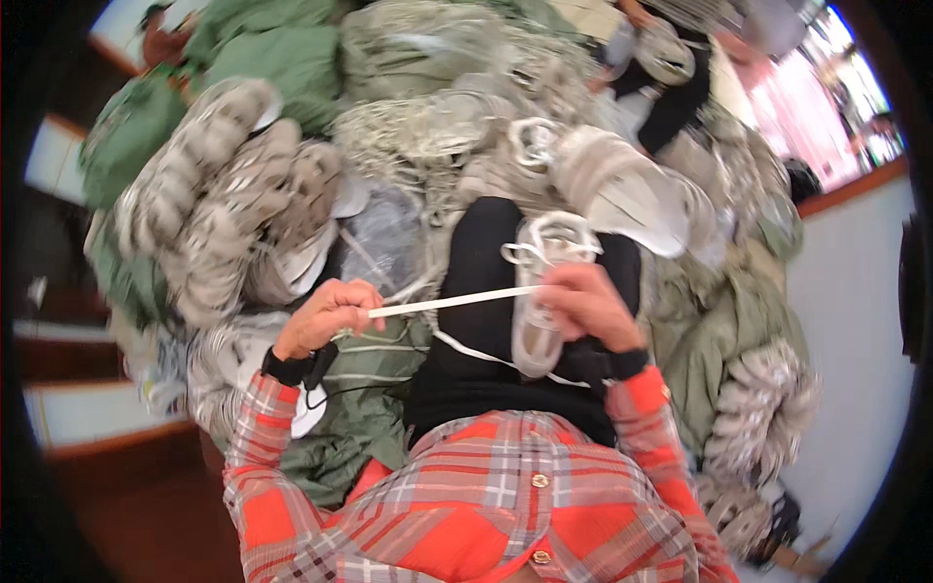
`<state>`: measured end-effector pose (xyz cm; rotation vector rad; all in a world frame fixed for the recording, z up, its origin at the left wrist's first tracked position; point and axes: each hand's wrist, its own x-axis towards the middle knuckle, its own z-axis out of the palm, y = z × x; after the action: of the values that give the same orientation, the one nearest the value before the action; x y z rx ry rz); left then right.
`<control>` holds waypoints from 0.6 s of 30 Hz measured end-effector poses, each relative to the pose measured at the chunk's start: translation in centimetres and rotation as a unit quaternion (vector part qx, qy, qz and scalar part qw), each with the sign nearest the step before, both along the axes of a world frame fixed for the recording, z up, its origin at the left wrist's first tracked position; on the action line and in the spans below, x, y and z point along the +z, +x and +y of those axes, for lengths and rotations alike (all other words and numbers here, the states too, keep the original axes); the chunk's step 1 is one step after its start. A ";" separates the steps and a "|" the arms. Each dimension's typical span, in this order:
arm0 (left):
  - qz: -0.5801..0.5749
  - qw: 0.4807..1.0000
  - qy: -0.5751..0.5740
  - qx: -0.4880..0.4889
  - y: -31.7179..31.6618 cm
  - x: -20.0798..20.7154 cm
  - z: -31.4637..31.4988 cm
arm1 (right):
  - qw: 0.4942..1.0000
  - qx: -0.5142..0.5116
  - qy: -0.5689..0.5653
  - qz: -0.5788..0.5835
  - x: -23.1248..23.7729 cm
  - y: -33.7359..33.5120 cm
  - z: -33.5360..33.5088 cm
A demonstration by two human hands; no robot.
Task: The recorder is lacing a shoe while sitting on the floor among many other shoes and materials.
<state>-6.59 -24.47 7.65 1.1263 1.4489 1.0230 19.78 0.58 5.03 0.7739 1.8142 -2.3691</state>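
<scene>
Item: one pale beige lace-up shoe upper (530, 321), lying lengthwise on black trousers (457, 364), its lace-looped end pointing away from the wearer.
Item: one flat white shoelace (452, 302), stretching taut between the two hands, one end reaching over the shoe upper.
Left hand (333, 316): fingers are curling closed, gripping the shoelace to the left of the shoe upper.
Right hand (590, 303): resting above the shoe upper, fingers bending inward and apparently pinching the shoelace; blur is hiding the exact contact.
Loose strand (471, 351): white, curving across the trousers below; whether it is joining the taut length is not showing.
Step, as judged: lacing is probably under way, the shoelace being tensioned or straightened.
Next move, as judged: calling for a secure pinch on one end while the shoe upper is being steadied against slipping.
Surroundings: nested shoe uppers (199, 160) are heaping up at left; a green sack (267, 58) is bulging behind them.
</scene>
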 end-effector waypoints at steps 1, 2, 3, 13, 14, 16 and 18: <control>-0.005 0.998 -0.049 0.037 -1.2 0.5 -1.8 | 0.996 -0.082 0.013 0.012 -0.6 1.1 0.8; -0.014 0.992 -0.099 0.072 -2.4 1.0 -3.6 | 0.991 -0.120 0.011 0.048 -1.9 2.4 1.9; 0.030 0.988 -0.118 0.097 -3.7 0.4 -5.9 | 0.987 -0.143 -0.012 0.070 -3.1 3.4 2.7; 0.309 0.895 -0.310 0.082 -9.5 -0.1 -21.4 | 0.946 -0.229 -0.129 0.192 -7.9 5.4 6.5; 0.312 0.892 -0.314 0.089 -9.3 0.1 -22.0 | 0.945 -0.227 -0.130 0.198 -8.0 5.7 6.5; 0.577 0.756 -0.293 0.102 -9.6 -0.3 -22.1 | 0.942 -0.232 -0.133 0.202 -7.6 6.4 6.3; 0.654 0.709 -0.243 0.104 -10.7 -1.9 -21.9 | 0.973 -0.131 -0.037 0.186 -5.7 7.3 5.0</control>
<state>-17.25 -46.40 5.77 1.3050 2.7755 -0.3028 27.03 5.57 -0.67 0.6276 1.8275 -2.9041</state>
